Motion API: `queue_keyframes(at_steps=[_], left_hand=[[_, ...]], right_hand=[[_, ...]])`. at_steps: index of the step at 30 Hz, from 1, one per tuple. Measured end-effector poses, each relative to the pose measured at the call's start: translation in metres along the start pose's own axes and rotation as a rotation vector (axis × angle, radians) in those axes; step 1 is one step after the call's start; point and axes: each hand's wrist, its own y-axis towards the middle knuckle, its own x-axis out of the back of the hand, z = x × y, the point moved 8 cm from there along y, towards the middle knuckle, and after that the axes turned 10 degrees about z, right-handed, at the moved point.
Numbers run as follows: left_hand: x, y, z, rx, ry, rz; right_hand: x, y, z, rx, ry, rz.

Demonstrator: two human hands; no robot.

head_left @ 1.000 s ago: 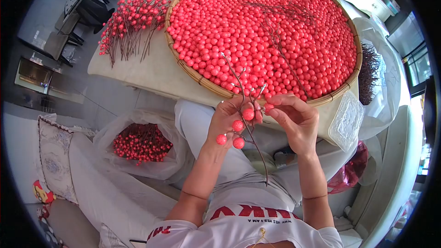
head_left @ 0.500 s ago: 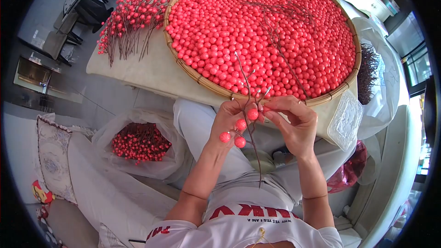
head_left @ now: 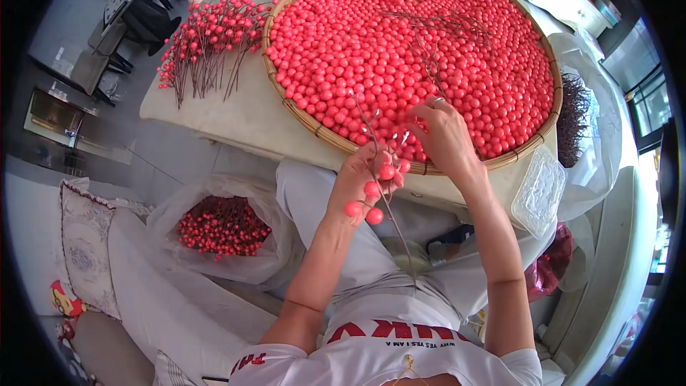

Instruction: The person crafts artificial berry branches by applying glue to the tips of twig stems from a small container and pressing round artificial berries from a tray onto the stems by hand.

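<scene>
My left hand point(head_left: 351, 184) pinches a thin brown artificial branch point(head_left: 397, 227) upright in front of my lap. Several round red berries point(head_left: 374, 216) sit on its lower side twigs, while pale bare tips show at its upper end. My right hand point(head_left: 444, 134) is over the near part of a wide round bamboo tray point(head_left: 318, 127), its fingers curled together among the loose red berries point(head_left: 371, 50). A red berry shows between those fingertips, partly hidden. Bare twigs point(head_left: 439, 23) lie on top of the berries in the tray.
Finished-looking berry branches point(head_left: 214, 36) lie on the table point(head_left: 207, 116) left of the tray. A plastic bag point(head_left: 275, 250) of berry stems stands at lower left. Dark bare twigs point(head_left: 572, 118) fill a clear bag at right, near a clear plastic pack point(head_left: 537, 193).
My right hand has left the branch and moved up and forward to the berries in the tray. My left hand still holds the branch, with one more berry visible near its fingers.
</scene>
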Motion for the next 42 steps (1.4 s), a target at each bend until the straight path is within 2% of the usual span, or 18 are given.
queue_keyframes(at_steps=[2, 7, 11, 12, 16, 17, 21, 27, 32, 36, 42], left_hand=[[0.003, -0.001, -0.002, -0.026, -0.002, -0.007], [-0.007, -0.002, -0.006, -0.071, 0.062, 0.168], [-0.002, -0.005, -0.013, -0.152, 0.146, 0.132], [-0.002, -0.005, -0.013, -0.156, 0.145, 0.129], [0.002, -0.007, -0.017, -0.125, 0.17, 0.003], [-0.001, -0.006, -0.016, -0.122, 0.169, 0.005], [-0.008, -0.01, -0.018, -0.134, 0.277, -0.13], [-0.01, -0.008, -0.017, -0.134, 0.33, -0.146], [-0.013, -0.006, -0.014, -0.09, 0.356, -0.196], [-0.013, -0.005, -0.016, -0.114, 0.399, -0.184], [-0.002, -0.004, -0.013, -0.018, 0.455, -0.247]], right_hand=[[-0.004, 0.002, 0.002, 0.013, -0.067, 0.023], [0.0, -0.003, 0.0, 0.002, 0.033, -0.009], [0.028, -0.011, 0.0, -0.089, 0.354, -0.12], [0.034, -0.015, 0.006, -0.086, 0.354, -0.116], [0.036, -0.041, 0.021, -0.215, 0.932, -0.064], [0.034, -0.044, 0.022, -0.218, 0.931, -0.067], [0.044, -0.051, 0.037, 0.048, 0.811, -0.193], [0.036, -0.057, 0.022, -0.147, 1.003, -0.173], [0.038, -0.058, 0.026, -0.103, 0.955, -0.161], [0.045, -0.058, 0.037, 0.039, 0.765, -0.14], [0.045, -0.058, 0.035, 0.051, 0.76, -0.143]])
